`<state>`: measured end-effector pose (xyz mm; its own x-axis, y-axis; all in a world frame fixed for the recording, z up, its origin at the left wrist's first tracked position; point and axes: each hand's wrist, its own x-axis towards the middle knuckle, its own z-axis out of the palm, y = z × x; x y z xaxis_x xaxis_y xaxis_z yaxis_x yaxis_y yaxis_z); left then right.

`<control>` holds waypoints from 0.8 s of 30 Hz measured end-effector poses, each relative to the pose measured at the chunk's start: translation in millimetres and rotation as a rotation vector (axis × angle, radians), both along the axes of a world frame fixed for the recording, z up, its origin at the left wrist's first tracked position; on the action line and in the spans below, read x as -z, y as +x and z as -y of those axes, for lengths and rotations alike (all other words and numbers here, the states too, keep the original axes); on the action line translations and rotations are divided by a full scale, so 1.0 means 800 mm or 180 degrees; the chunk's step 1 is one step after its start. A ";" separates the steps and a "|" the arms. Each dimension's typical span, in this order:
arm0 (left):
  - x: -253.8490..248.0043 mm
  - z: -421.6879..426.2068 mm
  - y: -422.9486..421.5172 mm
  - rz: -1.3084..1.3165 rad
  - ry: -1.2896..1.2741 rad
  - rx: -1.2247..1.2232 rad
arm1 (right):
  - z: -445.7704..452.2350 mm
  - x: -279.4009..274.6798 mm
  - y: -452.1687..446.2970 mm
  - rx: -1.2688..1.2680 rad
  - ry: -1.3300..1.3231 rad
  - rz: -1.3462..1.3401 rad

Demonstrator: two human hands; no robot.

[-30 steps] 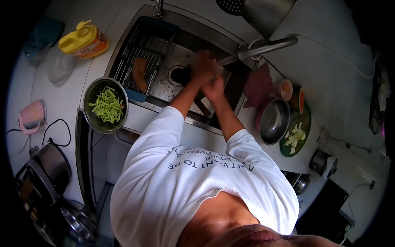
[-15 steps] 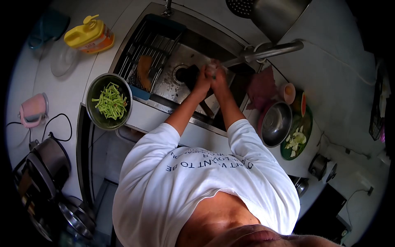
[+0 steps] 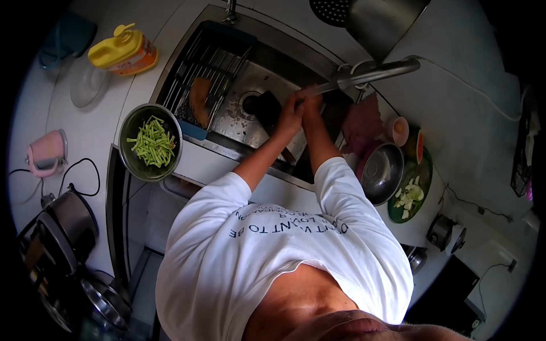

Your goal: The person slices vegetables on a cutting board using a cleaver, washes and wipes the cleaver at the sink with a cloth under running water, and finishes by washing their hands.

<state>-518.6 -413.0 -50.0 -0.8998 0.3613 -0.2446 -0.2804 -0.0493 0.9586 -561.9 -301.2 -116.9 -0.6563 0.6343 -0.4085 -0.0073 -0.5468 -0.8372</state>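
Both my hands are together over the right part of the steel sink (image 3: 239, 122), just below the end of the faucet (image 3: 378, 73). My left hand (image 3: 291, 113) touches my right hand (image 3: 311, 102); their fingers overlap, and whether they hold anything is hidden. Beneath them in the basin lies a dark cleaver-like blade (image 3: 266, 111) with a brown handle. A rack (image 3: 219, 54) spans the sink's left part, with a brown curved piece (image 3: 199, 101) on it.
Left of the sink stand a bowl of cut green beans (image 3: 151, 142), a yellow jug (image 3: 124, 52) and a pink appliance (image 3: 46, 152). On the right are a pink cloth (image 3: 363, 122), a metal bowl (image 3: 381, 173), a cup (image 3: 397, 131) and a green tray (image 3: 424, 170) with white pieces.
My joined hands have moved right and closer under the faucet's end. The view has shifted slightly since the earliest frame.
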 end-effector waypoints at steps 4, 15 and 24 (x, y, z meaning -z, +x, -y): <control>0.047 -0.047 -0.027 -0.2144 -0.0718 -0.0760 | 0.036 -0.077 0.012 -0.0393 -0.0852 -0.0368; 0.044 -0.038 -0.034 -0.2382 -0.1232 0.0628 | -0.028 0.040 0.035 -0.1686 -0.1265 -0.1777; 0.017 -0.011 -0.067 -0.2352 -0.1543 0.0672 | 0.017 -0.081 0.053 -0.1026 -0.2068 -0.1040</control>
